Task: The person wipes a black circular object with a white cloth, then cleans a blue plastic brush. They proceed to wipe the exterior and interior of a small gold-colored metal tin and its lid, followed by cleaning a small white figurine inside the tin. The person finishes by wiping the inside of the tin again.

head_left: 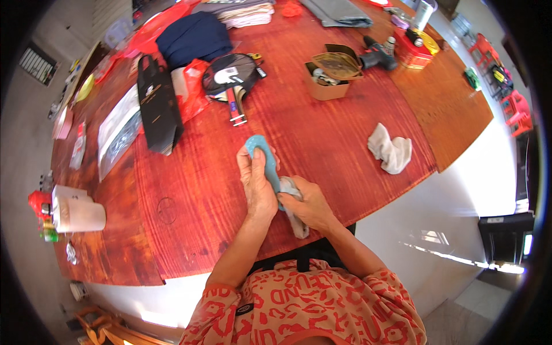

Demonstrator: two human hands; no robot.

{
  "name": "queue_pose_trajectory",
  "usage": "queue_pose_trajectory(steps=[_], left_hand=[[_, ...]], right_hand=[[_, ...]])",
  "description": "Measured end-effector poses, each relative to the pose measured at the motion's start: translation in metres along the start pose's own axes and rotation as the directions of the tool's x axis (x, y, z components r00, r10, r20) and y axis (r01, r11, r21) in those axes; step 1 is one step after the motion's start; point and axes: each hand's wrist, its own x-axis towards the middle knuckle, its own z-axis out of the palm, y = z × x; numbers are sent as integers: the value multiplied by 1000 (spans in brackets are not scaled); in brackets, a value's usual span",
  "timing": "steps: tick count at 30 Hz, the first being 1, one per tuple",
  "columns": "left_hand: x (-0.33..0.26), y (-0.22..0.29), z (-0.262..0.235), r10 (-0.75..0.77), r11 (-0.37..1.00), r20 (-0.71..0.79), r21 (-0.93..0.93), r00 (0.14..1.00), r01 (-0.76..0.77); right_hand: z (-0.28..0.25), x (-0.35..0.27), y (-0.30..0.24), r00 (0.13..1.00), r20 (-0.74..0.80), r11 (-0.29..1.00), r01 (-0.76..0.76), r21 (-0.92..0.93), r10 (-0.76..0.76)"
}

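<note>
Over the red wooden table (218, 190), near its front edge, my left hand (259, 184) holds a light blue, speckled, long flat piece (268, 164) with a rounded end. The thumb lies along its upper face. My right hand (307, 204) is closed on a whitish cloth (296, 223) and presses it at the lower end of the blue piece. Part of the cloth hangs below that hand. The exact kind of the blue piece cannot be made out. Farther right, a crumpled white cloth (390, 149) lies alone.
Ahead stand an open brown box (326, 89) and a power drill (378, 54). Table tennis bats (233, 77), a long black case (158, 106) and a dark blue bundle (194, 40) lie to the far left. A white container (79, 214) stands at the left edge.
</note>
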Motion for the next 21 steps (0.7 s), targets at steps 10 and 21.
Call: queue_pose_trajectory(steps=[10,21], left_hand=[[3,11,10,1,992,67,-124,998,8],[-12,-4,5,-228,973,168,53,959,223]], right_hand=[[-9,-12,-11,962,202,954,-225,197,185],[-18,14,-6,992,-35,993,-122,4,122]])
